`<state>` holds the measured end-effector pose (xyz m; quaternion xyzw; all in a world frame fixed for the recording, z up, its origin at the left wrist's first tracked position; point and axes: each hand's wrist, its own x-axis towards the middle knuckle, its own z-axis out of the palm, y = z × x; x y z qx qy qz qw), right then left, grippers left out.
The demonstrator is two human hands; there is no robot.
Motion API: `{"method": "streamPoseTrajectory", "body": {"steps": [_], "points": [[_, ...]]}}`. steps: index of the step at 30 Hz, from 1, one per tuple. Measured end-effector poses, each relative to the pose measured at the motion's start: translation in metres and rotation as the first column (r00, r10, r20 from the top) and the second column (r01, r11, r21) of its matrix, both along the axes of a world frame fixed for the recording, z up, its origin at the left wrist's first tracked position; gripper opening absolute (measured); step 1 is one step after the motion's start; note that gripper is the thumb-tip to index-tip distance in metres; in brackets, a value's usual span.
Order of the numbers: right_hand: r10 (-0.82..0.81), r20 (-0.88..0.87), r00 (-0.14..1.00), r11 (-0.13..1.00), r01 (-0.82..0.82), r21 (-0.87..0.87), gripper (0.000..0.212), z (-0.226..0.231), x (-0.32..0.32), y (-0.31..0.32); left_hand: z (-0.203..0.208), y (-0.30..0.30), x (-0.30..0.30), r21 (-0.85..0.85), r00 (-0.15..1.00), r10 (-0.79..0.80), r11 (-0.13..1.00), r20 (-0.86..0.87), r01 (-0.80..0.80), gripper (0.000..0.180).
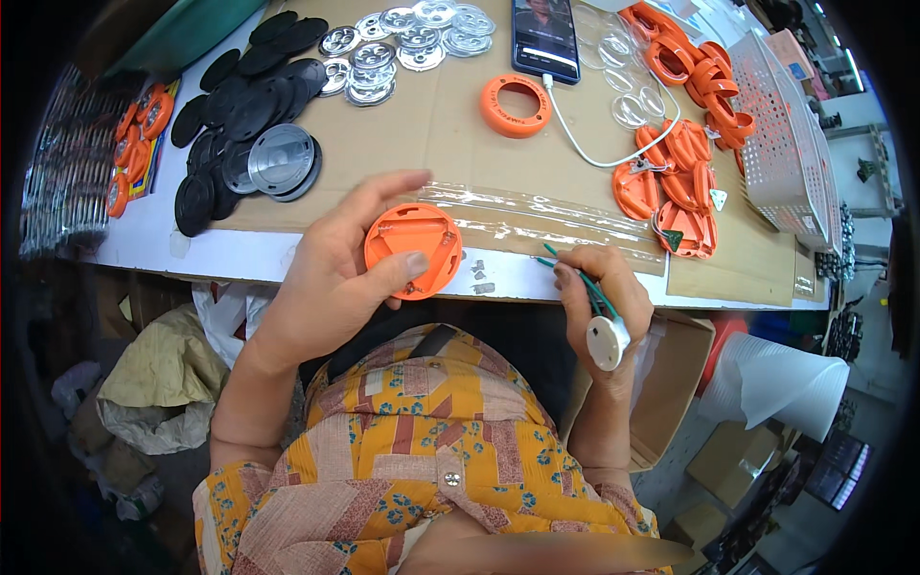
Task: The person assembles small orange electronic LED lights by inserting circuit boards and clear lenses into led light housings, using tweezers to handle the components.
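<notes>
My left hand [350,264] grips a round orange plastic casing [443,251] at the table's front edge. The casing has a raised triangle inside and small metal springs near its rim. My left thumb lies across its lower part, and the index finger stretches out above it. To the right, my right hand [613,283] is closed around green tweezers [592,290], two thin prongs pointing up and left past the fingertips. At their lower end, by the palm, is a white rounded piece [607,343] with small dark holes. The two hands are apart.
Black discs [254,101] and clear discs [372,72] lie at the left and back. A orange ring [516,105] sits near a phone [546,38] with a white cable [575,144]. Orange casings [685,192] and a white perforated basket [781,144] stand at right.
</notes>
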<state>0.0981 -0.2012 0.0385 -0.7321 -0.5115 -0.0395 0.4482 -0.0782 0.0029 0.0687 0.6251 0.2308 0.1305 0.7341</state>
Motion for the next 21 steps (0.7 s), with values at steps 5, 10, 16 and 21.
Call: {"method": "streamPoseTrajectory", "body": {"steps": [5,10,16,21], "points": [[-0.136,-0.372,0.918,0.991,0.124,-0.055,0.008,-0.006,-0.006,0.005,-0.017,0.010,0.010,0.312,0.998,0.060,0.948,0.023,-0.064,0.043],[-0.176,-0.586,0.791,0.984,0.150,-0.094,0.009,0.007,-0.017,0.027,-0.029,0.013,0.020,0.811,0.994,0.073,0.575,0.079,-0.106,0.044],[-0.164,-0.376,0.912,0.964,0.066,-0.259,0.011,0.016,-0.011,0.033,-0.014,0.019,0.031,0.814,0.999,0.024,0.581,-0.038,0.018,0.049],[-0.136,-0.620,0.773,0.991,0.107,-0.084,0.016,0.009,-0.019,0.046,-0.074,0.043,0.043,0.734,0.685,-0.291,0.413,0.668,-0.540,0.044]]}}
